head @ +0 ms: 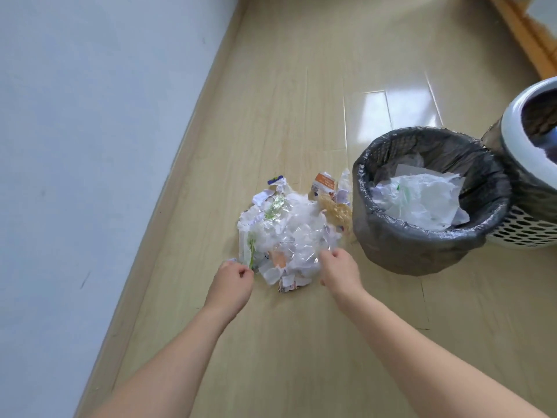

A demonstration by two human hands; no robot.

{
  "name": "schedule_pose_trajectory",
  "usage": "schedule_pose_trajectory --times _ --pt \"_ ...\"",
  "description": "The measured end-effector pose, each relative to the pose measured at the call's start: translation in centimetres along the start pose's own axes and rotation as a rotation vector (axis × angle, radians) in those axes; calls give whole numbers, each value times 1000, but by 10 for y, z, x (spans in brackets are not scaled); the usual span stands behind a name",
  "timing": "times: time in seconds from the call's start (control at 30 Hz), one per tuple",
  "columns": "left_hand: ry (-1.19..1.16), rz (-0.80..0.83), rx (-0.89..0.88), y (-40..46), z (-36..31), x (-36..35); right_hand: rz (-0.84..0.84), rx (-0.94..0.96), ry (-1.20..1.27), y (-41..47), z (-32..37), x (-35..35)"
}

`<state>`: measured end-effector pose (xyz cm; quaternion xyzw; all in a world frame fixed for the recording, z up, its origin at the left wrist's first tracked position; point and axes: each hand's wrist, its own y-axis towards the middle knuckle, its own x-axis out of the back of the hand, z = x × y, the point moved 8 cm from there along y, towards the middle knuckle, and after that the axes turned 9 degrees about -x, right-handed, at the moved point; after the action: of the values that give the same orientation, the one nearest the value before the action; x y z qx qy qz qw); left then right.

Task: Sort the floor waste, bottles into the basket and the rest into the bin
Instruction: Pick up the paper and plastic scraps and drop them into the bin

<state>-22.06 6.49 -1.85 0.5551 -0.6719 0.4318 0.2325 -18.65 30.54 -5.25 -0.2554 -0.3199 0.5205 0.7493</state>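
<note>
Gripping waste pile (286, 233) edges, left hand (233, 282), right hand (340, 270)

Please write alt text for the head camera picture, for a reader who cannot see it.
Two bare hands, left hand and right hand, grasp the near edge of a waste pile of torn paper and clear plastic on a wooden floor. Right of the pile stands a black-lined bin holding paper, with a white perforated basket behind it.

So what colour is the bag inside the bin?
The bag lining the bin is black, slightly shiny and crinkled. The head view shows it best, beside the floor waste.
</note>
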Motion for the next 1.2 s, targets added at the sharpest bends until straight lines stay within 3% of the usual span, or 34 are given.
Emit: schedule_pose_trajectory --times 0.27,0.43,0.6,0.83,0.97,1.1,1.2 --pt "-187 -115 -228 8 -167 85 70 320 201 -45 139 65" --pt "-135 -88 -496 25 -279 77 -235 437 203 -36 168 171" --pt "-84 28 -672 48 -361 8 -533 416 8 -20 145 258" --pt "161 360 -698 81 -372 -148 -526 243 -293 17 99 273" --pt "468 602 -624 92 -344 -227 -433 312 -436 30 89 260" --pt "635 615 -542 109 -324 -254 -410 379 -426 31 85 255" --pt "633 672 -525 115 -319 -251 -428 381 -412 33 85 253"
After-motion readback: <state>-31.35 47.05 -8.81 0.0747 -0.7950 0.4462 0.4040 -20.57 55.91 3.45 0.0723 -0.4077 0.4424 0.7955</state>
